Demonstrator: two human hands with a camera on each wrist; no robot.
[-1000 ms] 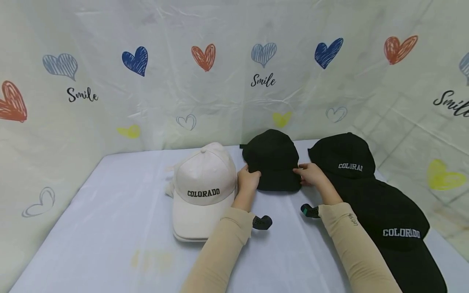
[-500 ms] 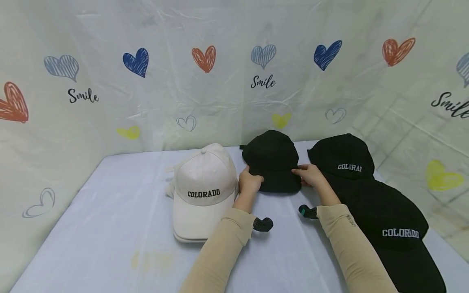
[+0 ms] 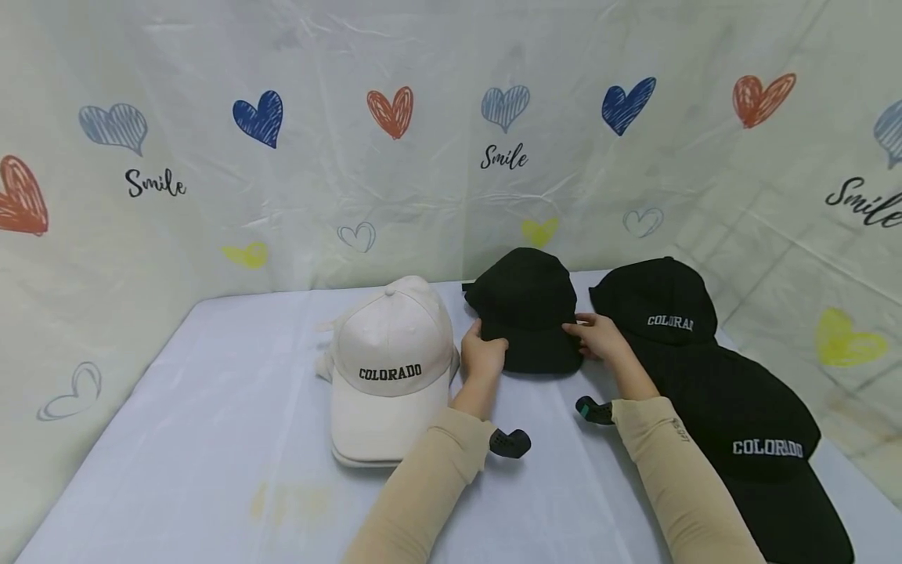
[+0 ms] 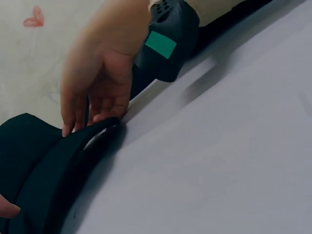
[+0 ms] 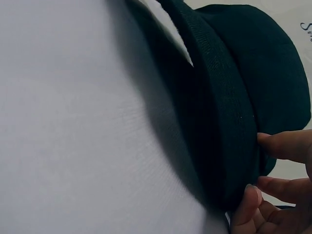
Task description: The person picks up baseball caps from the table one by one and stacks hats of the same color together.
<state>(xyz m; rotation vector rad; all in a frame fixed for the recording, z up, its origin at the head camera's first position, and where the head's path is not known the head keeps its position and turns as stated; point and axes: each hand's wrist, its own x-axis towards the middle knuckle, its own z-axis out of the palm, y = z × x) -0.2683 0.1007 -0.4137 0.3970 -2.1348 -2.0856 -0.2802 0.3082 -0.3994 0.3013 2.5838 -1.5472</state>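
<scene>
A plain-fronted black baseball cap [image 3: 532,301] rests on the table near its back edge, brim toward me. My left hand [image 3: 484,356] grips it at the left end of the brim, thumb on top. At the opposite end, my right hand [image 3: 595,335] pinches the side where brim meets crown. The left wrist view shows the right hand's fingers on the brim [image 4: 51,170] and only the tip of my left thumb [image 4: 9,208]. Seen from the right wrist, a white edge [image 5: 170,27] shows under the brim, and the right fingertips [image 5: 268,141] touch the cap.
Left of the hands stand stacked white caps [image 3: 391,352] lettered COLORADO. To the right lie two black COLORADO caps, one behind [image 3: 662,294] and one nearer [image 3: 761,407], partly behind the right sleeve. A heart-printed sheet [image 3: 423,180] hangs behind the white-covered table [image 3: 211,439].
Both hands keep their hold on the middle black cap. The left hand has shifted slightly right and nearer. The cap's brim sits a touch nearer me.
</scene>
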